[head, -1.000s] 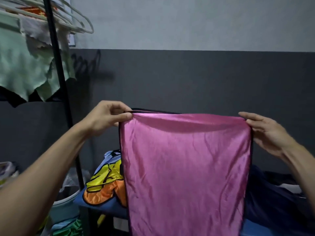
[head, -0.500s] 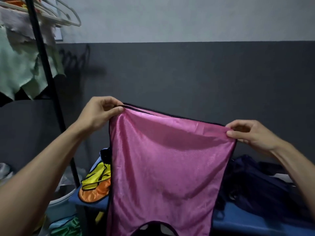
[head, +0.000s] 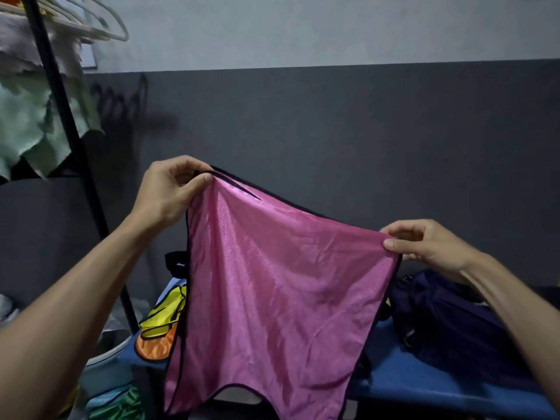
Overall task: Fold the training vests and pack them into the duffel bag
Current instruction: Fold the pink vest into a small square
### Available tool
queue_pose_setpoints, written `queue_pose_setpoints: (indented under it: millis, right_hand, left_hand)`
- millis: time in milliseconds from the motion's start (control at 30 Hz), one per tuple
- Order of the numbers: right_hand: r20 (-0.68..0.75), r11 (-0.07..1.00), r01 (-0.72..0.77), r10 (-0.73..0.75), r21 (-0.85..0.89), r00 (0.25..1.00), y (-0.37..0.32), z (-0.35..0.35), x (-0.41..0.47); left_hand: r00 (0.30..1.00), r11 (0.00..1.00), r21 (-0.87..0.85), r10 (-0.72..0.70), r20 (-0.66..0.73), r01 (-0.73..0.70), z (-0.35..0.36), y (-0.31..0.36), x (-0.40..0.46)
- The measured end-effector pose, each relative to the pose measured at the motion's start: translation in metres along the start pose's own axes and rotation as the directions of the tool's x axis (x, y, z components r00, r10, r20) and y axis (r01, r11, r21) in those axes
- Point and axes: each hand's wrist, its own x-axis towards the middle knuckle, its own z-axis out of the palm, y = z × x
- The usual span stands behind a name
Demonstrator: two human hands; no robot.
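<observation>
**What the pink vest covers up**

The pink vest hangs in the middle and hides a lot behind it. At 8 o'clock, only a bit of the yellow vest and the orange vest peeks out. At 4 o'clock, part of the dark duffel bag is covered, and so is much of the blue tabletop. The vest's bottom is cut off at 6 o'clock. The green cloth at 10 o'clock runs off the edge.
</observation>
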Motion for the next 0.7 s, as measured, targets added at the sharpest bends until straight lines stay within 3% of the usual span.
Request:
queue_pose_setpoints:
  millis: [167,300,400,533,700]
  right_hand:
    - [0.114,0.941,-0.002,0.043,-0.34,0.993,-0.012,0.012,0.001]
    - [0.04,0.874,0.028,-0.01,-0.485,0.999,-0.008,0.021,0.006]
    - [-0.056,0.956,0.042,-0.061,-0.29,0.997,-0.006,0.023,0.005]
    - [-0.091,0.994,-0.008,0.018,0.112,0.996,-0.008,0.025,0.004]
    - [0.035,0.971,-0.073,0.066,0.229,0.997,-0.015,0.022,0.002]
  left_hand:
    - [0.999,0.998,0.049,0.034,-0.032,-0.032,0.004,0.008,-0.003]
    - [0.997,0.999,0.046,0.031,-0.065,-0.028,0.006,0.006,-0.005]
    - [0.998,0.999,0.044,0.015,-0.064,-0.012,0.004,-0.001,-0.005]
    - [0.998,0.998,0.055,-0.013,-0.054,0.016,0.002,-0.008,-0.008]
    - [0.998,0.997,0.077,-0.019,-0.057,0.024,0.002,-0.015,-0.009]
